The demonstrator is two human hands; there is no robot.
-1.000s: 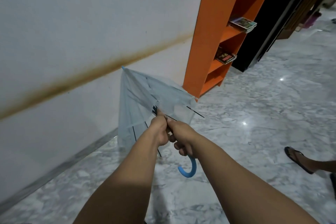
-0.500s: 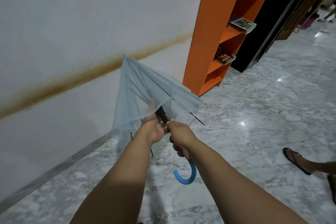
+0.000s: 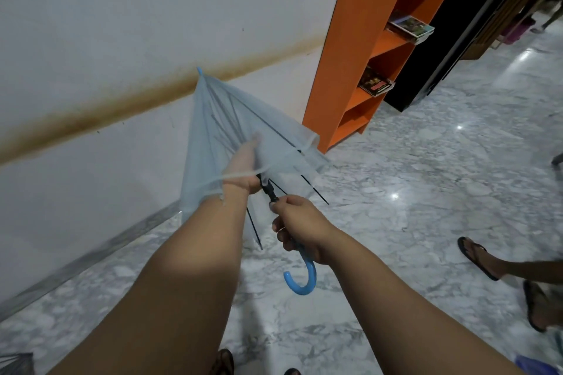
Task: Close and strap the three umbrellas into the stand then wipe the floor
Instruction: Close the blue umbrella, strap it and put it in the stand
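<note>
1. Gripping the umbrella's blue hooked handle [image 3: 300,278], the right hand [image 3: 300,227] has its fingers curled round the shaft just above the hook; the thumb sits near the black slider [image 3: 269,192]
2. Left hand [image 3: 243,169] reaches up inside the canopy, seen through the clear plastic; its fingers point up along the ribs and its palm is against the shaft, but how tightly it holds cannot be told
3. Pale blue see-through umbrella [image 3: 219,119] is half folded, held in the air in the middle of the scene, tip [image 3: 199,71] pointing up and away toward the white wall [image 3: 122,24]; several black rib ends stick out below the canopy edge
4. Orange shelf [image 3: 341,70] stands far right against the wall, with books on it; marble floor [image 3: 426,176] lies beneath; another person's sandalled foot [image 3: 478,257] is at the right edge
</note>
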